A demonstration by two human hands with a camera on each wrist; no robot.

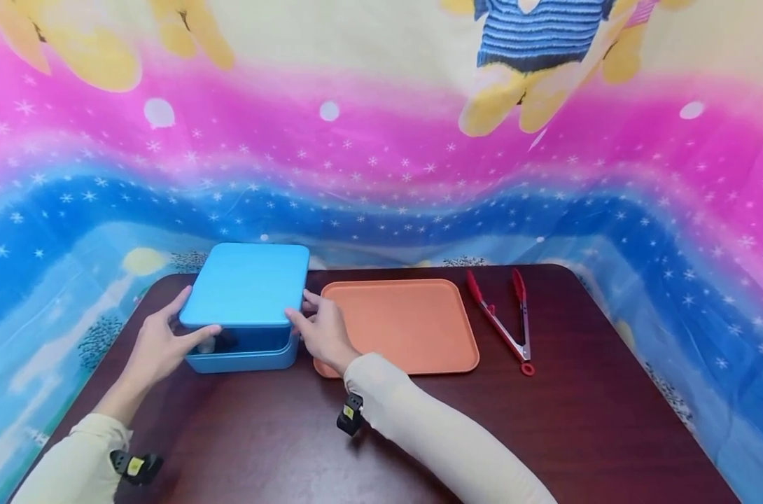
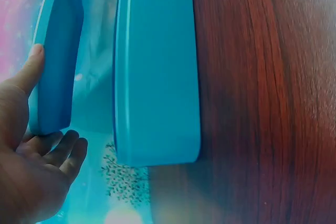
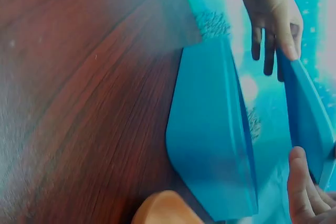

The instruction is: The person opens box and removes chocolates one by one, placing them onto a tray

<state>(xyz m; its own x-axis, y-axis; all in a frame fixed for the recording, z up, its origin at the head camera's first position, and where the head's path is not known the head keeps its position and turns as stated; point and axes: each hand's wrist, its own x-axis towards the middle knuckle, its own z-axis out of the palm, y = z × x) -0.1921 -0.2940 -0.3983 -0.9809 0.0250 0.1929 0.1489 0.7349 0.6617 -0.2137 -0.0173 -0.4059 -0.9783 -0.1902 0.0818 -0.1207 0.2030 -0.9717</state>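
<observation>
A square blue lid (image 1: 246, 283) hangs just above a blue box (image 1: 243, 362) at the left of the table. My left hand (image 1: 157, 343) holds the lid by its left side, thumb along the near edge. At the opposite side my right hand (image 1: 325, 329) pinches the lid near its front corner. Both wrist views show a gap between the lid (image 2: 59, 56) and the box (image 3: 207, 124). Something pale shows inside the box by the left thumb, too little of it to tell what. Most of the inside is hidden under the lid.
An orange tray (image 1: 407, 329) lies right of the box, partly behind my right hand and wrist. Further right are red-tipped tongs (image 1: 510, 332), spread apart. The dark wooden table (image 1: 262, 434) meets a patterned cloth (image 1: 381, 161) at its back and sides.
</observation>
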